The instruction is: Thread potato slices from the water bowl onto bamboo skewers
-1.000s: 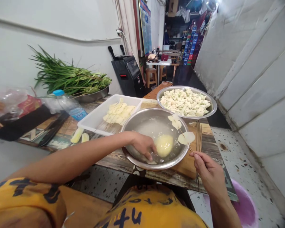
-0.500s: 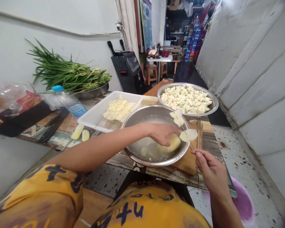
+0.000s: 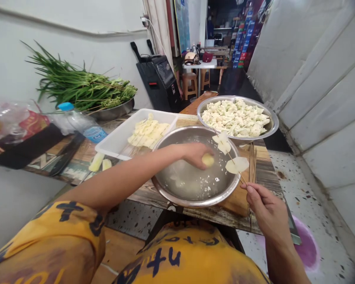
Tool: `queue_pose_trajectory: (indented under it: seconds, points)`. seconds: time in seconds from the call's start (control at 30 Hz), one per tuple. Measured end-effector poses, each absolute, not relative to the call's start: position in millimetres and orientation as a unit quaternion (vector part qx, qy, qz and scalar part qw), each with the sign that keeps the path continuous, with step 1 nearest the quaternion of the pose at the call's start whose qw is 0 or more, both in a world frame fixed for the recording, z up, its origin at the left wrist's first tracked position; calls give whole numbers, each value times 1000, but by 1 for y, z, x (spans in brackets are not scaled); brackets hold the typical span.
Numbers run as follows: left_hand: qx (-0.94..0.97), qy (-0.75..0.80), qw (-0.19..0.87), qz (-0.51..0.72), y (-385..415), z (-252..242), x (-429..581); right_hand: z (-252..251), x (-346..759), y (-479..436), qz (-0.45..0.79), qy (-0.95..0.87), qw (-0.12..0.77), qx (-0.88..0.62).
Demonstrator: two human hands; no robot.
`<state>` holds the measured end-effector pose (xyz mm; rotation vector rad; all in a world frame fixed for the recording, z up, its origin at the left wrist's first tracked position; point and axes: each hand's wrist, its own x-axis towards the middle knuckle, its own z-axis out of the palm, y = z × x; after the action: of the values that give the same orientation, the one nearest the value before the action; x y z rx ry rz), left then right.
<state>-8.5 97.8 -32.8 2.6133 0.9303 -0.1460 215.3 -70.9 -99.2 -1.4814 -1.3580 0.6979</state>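
Note:
My left hand reaches into a steel bowl of water and is closed around a peeled yellow potato, held above the water. My right hand pinches the near end of a thin bamboo skewer that carries three pale potato slices over the bowl's right rim. The bowl rests partly on a wooden board.
A steel bowl of cauliflower florets stands behind. A white tray holds skewered potato slices. Loose skewers lie at right. Greens in a pan, a water bottle and bags sit at left. A purple basin is on the floor.
My left hand rose from the near side of the bowl's water and moved right toward the skewer with the potato. The right hand and skewer stayed nearly still.

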Motion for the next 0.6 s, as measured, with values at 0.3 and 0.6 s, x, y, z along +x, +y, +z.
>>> queue_pose_trajectory:
  seconds: [0.3,0.6]
  points:
    - [951,289,104,-33,98,-41,-21,-98,215,-71,276,-568,487,-603]
    - [948,184,184,-186,45,-47,-3,-96,210,-70,292,-566,496,-590]
